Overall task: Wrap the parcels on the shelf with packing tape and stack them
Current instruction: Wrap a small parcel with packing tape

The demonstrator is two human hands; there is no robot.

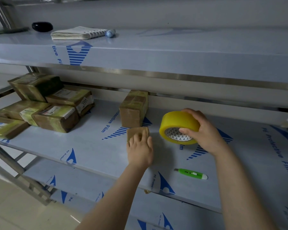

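Two hands at a shelf (93, 146), one on a small parcel (137, 130), one on a tape roll (176, 121).
The left hand (140, 147) lies over the small parcel near the shelf's middle, fingers curled on its top; the parcel looks untaped, though the hand hides most of it. The right hand (204, 131) grips the yellow tape roll just beside it, thumb at the core. A taller parcel (134, 108) stands right behind. A pile of taped parcels (55, 117) sits far left; a green cutter (190, 173) lies near the front edge.
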